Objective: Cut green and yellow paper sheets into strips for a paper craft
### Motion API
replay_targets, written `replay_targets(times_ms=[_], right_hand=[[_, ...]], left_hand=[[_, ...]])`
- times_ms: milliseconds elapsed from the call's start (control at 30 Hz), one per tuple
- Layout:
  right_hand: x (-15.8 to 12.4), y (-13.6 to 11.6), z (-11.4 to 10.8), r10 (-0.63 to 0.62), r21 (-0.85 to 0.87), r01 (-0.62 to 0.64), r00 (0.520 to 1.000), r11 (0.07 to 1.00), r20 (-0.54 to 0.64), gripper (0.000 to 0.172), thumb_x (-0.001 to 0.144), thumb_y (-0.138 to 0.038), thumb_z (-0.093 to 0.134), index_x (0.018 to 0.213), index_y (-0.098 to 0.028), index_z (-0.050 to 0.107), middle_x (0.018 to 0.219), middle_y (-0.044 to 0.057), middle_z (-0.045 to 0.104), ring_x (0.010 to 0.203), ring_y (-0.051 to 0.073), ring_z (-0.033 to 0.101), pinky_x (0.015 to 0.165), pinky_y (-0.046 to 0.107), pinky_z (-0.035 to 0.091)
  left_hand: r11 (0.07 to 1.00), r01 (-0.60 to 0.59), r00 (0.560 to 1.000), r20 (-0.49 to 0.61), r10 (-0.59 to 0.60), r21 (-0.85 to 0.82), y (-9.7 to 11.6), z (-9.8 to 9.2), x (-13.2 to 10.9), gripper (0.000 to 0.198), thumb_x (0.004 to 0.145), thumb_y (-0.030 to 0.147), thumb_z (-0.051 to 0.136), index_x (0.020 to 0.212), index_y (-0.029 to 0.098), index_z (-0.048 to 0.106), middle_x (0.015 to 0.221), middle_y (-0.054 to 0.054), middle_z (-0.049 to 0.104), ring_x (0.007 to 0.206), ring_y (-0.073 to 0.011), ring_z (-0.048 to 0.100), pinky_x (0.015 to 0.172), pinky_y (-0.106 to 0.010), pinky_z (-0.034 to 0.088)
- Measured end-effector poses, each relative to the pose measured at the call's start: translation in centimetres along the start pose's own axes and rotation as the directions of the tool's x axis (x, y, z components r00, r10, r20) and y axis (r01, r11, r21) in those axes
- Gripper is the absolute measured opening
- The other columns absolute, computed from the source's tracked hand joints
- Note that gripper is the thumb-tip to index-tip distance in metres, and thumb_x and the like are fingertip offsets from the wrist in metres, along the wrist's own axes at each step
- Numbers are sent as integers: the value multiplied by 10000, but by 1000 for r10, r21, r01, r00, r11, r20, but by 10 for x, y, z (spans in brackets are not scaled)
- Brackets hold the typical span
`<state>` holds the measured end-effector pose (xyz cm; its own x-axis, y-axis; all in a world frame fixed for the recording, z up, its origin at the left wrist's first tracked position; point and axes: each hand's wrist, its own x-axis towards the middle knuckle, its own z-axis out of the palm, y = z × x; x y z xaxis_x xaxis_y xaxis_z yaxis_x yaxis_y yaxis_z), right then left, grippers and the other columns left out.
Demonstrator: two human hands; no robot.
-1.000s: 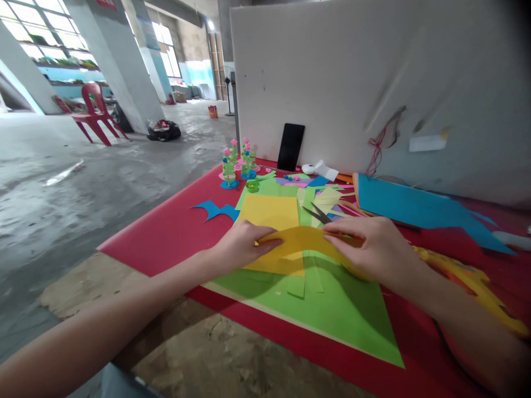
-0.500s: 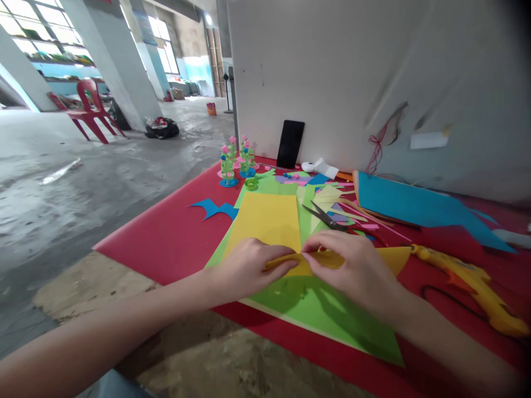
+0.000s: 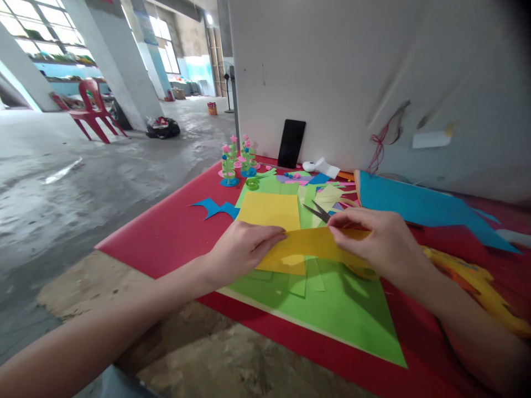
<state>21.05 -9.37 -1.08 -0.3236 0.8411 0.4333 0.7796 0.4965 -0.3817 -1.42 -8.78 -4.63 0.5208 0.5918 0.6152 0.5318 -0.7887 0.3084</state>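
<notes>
My left hand and my right hand pinch the two ends of a yellow paper strip and hold it raised just above the table. Under it lies a flat yellow sheet on top of a large green sheet. Short green paper strips lie on the green sheet below my hands. Black scissors rest just behind the strip, near my right fingers.
The red tabletop carries a blue sheet, a blue cut-out, paper flower models, a black phone leaning on a white board, and yellow-orange paper at right. Bare wood shows at the near edge.
The strip was folded with my hands close together half a second ago; now my hands have moved apart and up, stretching the strip out flat between them.
</notes>
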Motion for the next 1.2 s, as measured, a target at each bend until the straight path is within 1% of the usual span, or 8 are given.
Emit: replay_targets(times_ms=[400,567,767,867,967,1000,1100,1200], right_hand=[[9,39,-25,-39,-258,11,994,966,-104,26,702,-199,565,693,-224,568,708,20,646,603,169,574,566,303,423],[10,59,-34,-28,-376,-21,992,927,-124,24,716,-235,547,711,-216,561,772,52,651,685,225,591,616,350,419],[9,84,-53,82,-450,-204,958,870,-275,101,767,-287,480,731,-239,561,715,69,632,691,264,601,605,388,427],[7,63,-47,79,-339,-190,946,921,-314,157,810,-289,439,869,-228,571,819,83,641,769,252,605,717,383,441],[3,24,-25,-26,-151,-20,954,988,-298,192,787,-255,505,966,-226,568,913,40,650,848,205,602,778,331,456],[1,12,-16,-51,-82,37,982,996,-181,243,779,-245,522,1020,-226,551,954,27,646,892,192,591,804,321,454],[-6,-12,6,-188,57,189,982,980,-23,192,779,-214,525,965,-221,574,994,10,639,949,167,562,845,312,441],[-11,-19,15,-239,118,238,971,964,-7,144,778,-172,515,895,-217,587,901,15,653,873,160,575,779,311,461]], left_hand=[[992,127,992,-20,-126,13,-10,-14,5,194,806,197,486,848,151,669,741,-1,697,535,-69,601,475,-126,408],[986,164,986,-14,-164,16,-9,-15,7,221,812,231,481,796,126,675,634,-5,660,462,-55,517,432,-141,360],[961,277,959,-56,-278,-24,-13,-21,9,249,798,285,499,774,104,668,471,42,477,398,-28,319,367,-153,247],[942,320,947,20,-320,-97,-12,-17,8,265,803,302,488,769,107,665,496,33,503,430,-41,381,380,-149,282],[946,282,956,128,-263,-159,-4,-8,5,243,810,275,481,794,109,658,566,12,594,453,-51,456,404,-144,332],[954,246,964,145,-223,-170,-1,-5,4,228,810,257,484,807,107,656,584,4,616,450,-49,468,408,-142,340],[981,95,988,138,-72,-168,6,3,-2,194,812,207,486,844,98,643,566,-4,628,409,-38,473,404,-140,337],[996,-30,994,100,39,-87,8,7,-9,192,829,205,462,876,116,626,508,11,589,380,-41,460,390,-159,314]])
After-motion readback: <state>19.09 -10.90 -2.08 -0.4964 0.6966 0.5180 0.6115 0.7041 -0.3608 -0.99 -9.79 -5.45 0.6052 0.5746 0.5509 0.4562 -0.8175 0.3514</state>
